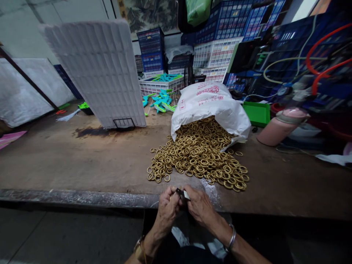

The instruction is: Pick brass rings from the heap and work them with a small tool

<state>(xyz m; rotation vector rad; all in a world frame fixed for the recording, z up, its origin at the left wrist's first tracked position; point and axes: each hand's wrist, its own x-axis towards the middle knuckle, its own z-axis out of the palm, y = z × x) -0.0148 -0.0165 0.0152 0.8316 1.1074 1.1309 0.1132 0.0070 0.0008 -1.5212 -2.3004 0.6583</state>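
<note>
Just in front of the table's edge, my left hand [166, 208] and my right hand [200, 206] almost meet, both with fingers closed. Between the fingertips shows a small dark piece [179, 191]. A small pale flat piece [186, 195] sticks out from my right fingers beside it; its kind is too small to tell. What my left fingers pinch is mostly hidden. Right behind the hands, a heap of gold-coloured rings [200, 157] spills over the tabletop from the mouth of a white sack [209, 99] with red print, which lies on its side.
A tall white ribbed panel [96, 69] stands on the wooden table [68, 161], left. Behind are turquoise and green plastic parts [162, 99] and stacked crates [214, 55]. To the right are a green tray [256, 113], a tilted pink bottle [282, 126] and a red hose [313, 55].
</note>
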